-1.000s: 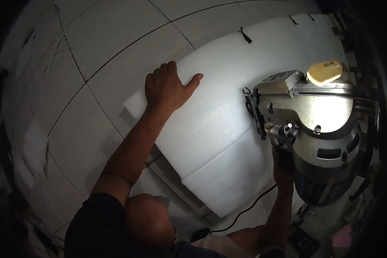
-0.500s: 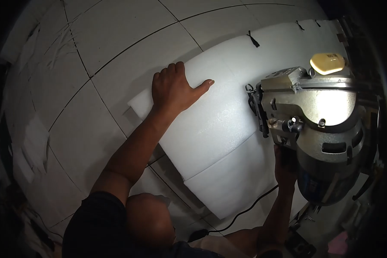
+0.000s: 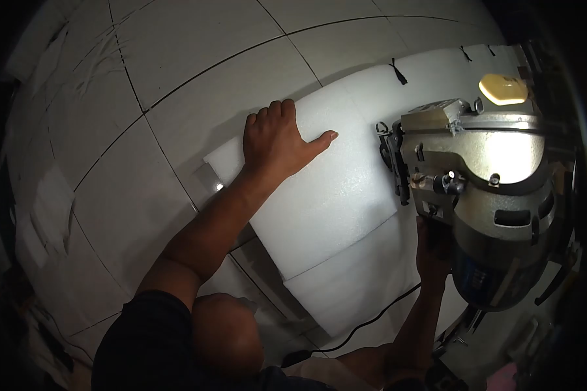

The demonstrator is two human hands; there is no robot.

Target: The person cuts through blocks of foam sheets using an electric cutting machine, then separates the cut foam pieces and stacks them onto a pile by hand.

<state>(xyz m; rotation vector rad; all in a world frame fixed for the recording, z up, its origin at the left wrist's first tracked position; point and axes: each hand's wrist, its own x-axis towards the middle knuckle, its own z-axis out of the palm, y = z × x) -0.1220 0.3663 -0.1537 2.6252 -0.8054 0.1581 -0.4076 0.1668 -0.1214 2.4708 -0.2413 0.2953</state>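
A thick white foam sheet (image 3: 332, 202) lies folded over itself on the floor, with black ties along its far edge. My left hand (image 3: 274, 143) is on its upper left side, fingers curled over the edge and thumb stretched across the top. At the right, a grey metal machine (image 3: 496, 156) with a rounded dark motor housing and a bright glare stands against the foam. My right hand (image 3: 434, 251) is closed at the machine's lower left side; its fingers are partly hidden in shadow.
Light floor tiles (image 3: 195, 85) with dark joints lie at the left and back. A black cable (image 3: 378, 316) curves below the foam. White scraps (image 3: 52, 212) lie at the far left. A pink thing (image 3: 502, 376) and dark equipment are at the lower right.
My left hand and the foam have moved together to the right and slightly down. The machine appears slightly higher and further right. My right hand stays at the machine.
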